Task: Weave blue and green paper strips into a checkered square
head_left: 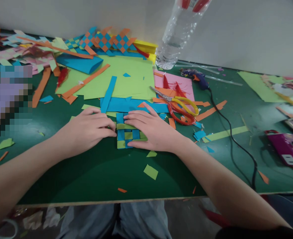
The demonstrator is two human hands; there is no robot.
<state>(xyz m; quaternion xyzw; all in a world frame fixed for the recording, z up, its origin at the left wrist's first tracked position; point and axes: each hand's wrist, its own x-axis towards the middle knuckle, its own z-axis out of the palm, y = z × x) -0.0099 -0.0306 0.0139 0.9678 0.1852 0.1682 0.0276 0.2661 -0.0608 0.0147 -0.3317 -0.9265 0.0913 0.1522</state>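
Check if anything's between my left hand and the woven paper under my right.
Nothing visible is: your left hand is at the left edge of the woven paper; your right hand lies over its right part.

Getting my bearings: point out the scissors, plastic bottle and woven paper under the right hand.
Scissors (168,98), head view: metal near the handles.
Plastic bottle (176,36), head view: clear middle.
Woven paper (128,135), head view: a green cell.

On the surface (81,179), scissors (172,99) lie right of the woven paper square (128,135), before the water bottle (177,33) and glue gun (199,80).
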